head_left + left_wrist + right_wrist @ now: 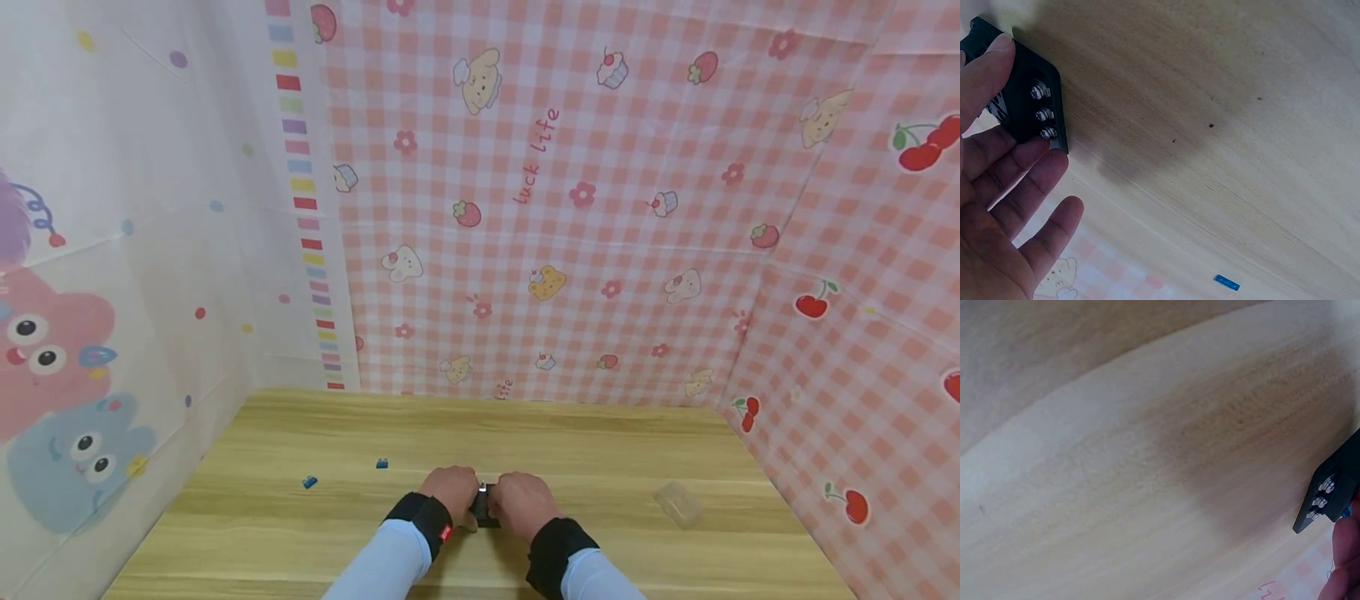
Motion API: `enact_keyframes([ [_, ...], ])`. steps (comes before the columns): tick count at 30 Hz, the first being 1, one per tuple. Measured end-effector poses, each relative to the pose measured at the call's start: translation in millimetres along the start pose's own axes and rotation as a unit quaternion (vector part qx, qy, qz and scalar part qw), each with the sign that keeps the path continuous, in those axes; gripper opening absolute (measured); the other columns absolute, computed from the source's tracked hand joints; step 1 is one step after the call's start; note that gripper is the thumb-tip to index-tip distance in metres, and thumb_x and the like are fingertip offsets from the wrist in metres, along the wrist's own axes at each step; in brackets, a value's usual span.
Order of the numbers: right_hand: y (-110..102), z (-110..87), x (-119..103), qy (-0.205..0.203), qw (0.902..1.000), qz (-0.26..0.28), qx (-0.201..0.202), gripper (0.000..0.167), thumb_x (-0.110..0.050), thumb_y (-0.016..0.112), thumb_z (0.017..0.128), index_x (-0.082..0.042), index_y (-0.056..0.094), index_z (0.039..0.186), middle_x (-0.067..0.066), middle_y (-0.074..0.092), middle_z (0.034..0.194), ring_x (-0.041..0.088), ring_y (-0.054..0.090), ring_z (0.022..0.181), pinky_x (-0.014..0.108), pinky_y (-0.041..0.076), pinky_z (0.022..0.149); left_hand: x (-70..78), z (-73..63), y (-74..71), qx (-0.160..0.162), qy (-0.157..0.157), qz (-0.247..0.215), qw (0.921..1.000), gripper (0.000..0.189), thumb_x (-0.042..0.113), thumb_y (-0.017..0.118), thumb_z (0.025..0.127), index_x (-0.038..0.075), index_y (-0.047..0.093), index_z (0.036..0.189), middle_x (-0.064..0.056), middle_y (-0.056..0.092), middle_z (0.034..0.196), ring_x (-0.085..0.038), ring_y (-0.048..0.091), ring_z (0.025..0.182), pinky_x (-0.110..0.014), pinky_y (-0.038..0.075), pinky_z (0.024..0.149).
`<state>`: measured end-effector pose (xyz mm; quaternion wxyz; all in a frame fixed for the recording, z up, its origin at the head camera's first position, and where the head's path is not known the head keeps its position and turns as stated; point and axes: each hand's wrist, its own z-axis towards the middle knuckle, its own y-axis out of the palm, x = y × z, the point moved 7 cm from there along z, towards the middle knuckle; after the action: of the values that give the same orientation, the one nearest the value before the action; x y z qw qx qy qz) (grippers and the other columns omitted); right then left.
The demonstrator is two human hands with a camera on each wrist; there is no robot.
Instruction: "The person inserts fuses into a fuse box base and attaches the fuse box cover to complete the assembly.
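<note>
A black block with screw terminals (pixel 486 512) is between both hands, over the wooden table. Three metal screws show along one side of it in the left wrist view. My left hand (pixel 452 492) grips its left end; the thumb (pixel 999 53) lies on the black surface, and fingertips touch the edge by the screws. My right hand (pixel 527 504) is curled at the block's right side. Only a few of its fingers (pixel 1347 540) show in the right wrist view, beside the black block (pixel 1334 487) and a bit of red and blue. The hands hide much of the block.
Two small blue pieces (pixel 310 482) lie apart on the table, left of the hands. A clear plastic box or lid (pixel 678 504) is on the right. Printed cloth (pixel 525 333) hangs behind and at both sides of the table (pixel 600 442).
</note>
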<state>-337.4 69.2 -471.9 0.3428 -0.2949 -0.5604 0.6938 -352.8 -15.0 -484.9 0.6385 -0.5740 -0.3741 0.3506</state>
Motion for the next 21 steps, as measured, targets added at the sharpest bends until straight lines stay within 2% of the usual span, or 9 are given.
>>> enact_keyframes([
  [10, -4.6, -0.1, -4.2, -0.008, 0.9999, 0.010, -0.007, 0.019, -0.008, 0.079, 0.077, -0.017, 0.068, 0.064, -0.010, 0.051, 0.059, 0.008, 0.042, 0.054, 0.025, 0.040, 0.055, 1.0, 0.3, 0.1, 0.008, 0.006, 0.009, 0.9999, 0.042, 0.034, 0.095, 0.061, 0.009, 0.067, 0.081, 0.003, 0.057, 0.072, -0.011, 0.051, 0.062, -0.029, 0.047, 0.064],
  [15, -1.8, -2.0, 1.1, -0.006, 0.9992, 0.038, 0.005, 0.015, -0.009, 0.079, 0.077, -0.016, 0.072, 0.066, -0.009, 0.054, 0.060, 0.008, 0.043, 0.055, 0.026, 0.040, 0.056, 2.4, 0.1, -0.6, 0.009, 0.005, 0.011, 0.9999, 0.042, 0.034, 0.095, 0.062, 0.009, 0.068, 0.082, 0.003, 0.058, 0.073, -0.011, 0.051, 0.063, -0.029, 0.048, 0.064],
  [18, 1.9, -2.1, 3.7, -0.018, 0.9986, 0.045, 0.020, 0.014, -0.009, 0.080, 0.076, -0.016, 0.072, 0.067, -0.008, 0.055, 0.060, 0.009, 0.043, 0.055, 0.027, 0.039, 0.055, 2.6, -0.6, -1.6, 0.007, 0.002, 0.012, 0.9999, 0.043, 0.035, 0.095, 0.062, 0.008, 0.068, 0.083, 0.003, 0.058, 0.073, -0.011, 0.051, 0.063, -0.029, 0.048, 0.065],
  [21, 1.8, -2.4, 3.2, -0.017, 0.9986, 0.046, 0.019, 0.013, -0.009, 0.080, 0.076, -0.015, 0.073, 0.067, -0.008, 0.056, 0.061, 0.009, 0.044, 0.055, 0.027, 0.040, 0.055, 2.3, -1.0, -2.2, -0.001, -0.005, 0.008, 1.0000, 0.043, 0.034, 0.095, 0.063, 0.008, 0.068, 0.084, 0.002, 0.058, 0.073, -0.011, 0.050, 0.063, -0.030, 0.048, 0.066],
])
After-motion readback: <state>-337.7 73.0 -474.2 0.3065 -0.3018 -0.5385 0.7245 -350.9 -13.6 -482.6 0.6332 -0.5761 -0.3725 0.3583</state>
